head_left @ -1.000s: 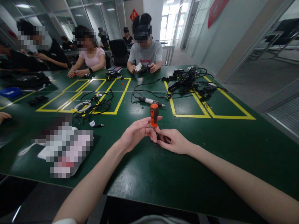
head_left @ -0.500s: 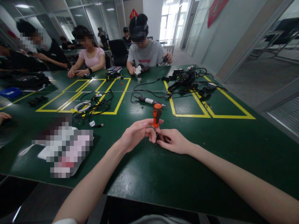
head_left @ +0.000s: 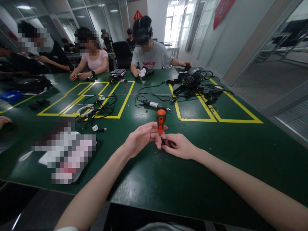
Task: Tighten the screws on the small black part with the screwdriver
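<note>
An orange and black screwdriver (head_left: 161, 120) stands handle up between my hands, over the green table (head_left: 192, 179). The fingers of my left hand (head_left: 141, 138) are wrapped round its lower part. Beside it my right hand (head_left: 179, 146) pinches a small dark part (head_left: 163, 141), which is mostly hidden by the fingers. The screwdriver's tip is hidden, and whether it touches the dark part cannot be made out.
A pen-shaped power tool (head_left: 154, 104) with a cord lies beyond my hands. Cables (head_left: 96, 107) lie at the left, and a black cable heap (head_left: 192, 81) at the back right. Blurred-out items (head_left: 72, 154) are at the near left. People sit across the table.
The screwdriver's handle has turned and tipped slightly to the left. My hands have barely moved. The person opposite has stretched an arm towards the cable heap.
</note>
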Demonstrator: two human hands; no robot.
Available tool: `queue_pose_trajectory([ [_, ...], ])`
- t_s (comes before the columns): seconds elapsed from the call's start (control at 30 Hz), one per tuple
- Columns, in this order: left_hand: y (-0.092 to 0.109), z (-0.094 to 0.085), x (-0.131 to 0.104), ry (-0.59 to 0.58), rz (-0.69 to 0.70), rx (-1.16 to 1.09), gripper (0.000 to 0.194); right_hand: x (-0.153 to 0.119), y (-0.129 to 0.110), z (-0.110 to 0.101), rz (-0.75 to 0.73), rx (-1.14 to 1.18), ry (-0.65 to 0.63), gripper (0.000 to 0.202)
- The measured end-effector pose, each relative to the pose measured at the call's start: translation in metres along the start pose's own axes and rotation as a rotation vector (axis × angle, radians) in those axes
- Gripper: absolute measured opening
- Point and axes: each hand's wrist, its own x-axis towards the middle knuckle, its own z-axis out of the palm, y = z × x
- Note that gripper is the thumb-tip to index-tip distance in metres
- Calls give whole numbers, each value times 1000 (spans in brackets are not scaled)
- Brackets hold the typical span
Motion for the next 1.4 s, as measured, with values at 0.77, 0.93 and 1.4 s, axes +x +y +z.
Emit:
queue_pose_trajectory([
  [0.77, 1, 2, 0, 50, 2, 14, 42, 0, 2, 2, -19, -5, 28, 12],
  [0.93, 1, 1, 0, 36, 4, 8, 39, -1, 2, 2, -22, -11, 13, 11],
  [1.4, 1, 2, 1, 96, -14, 61, 47, -1, 3, 2, -62, 8, 24, 10],
])
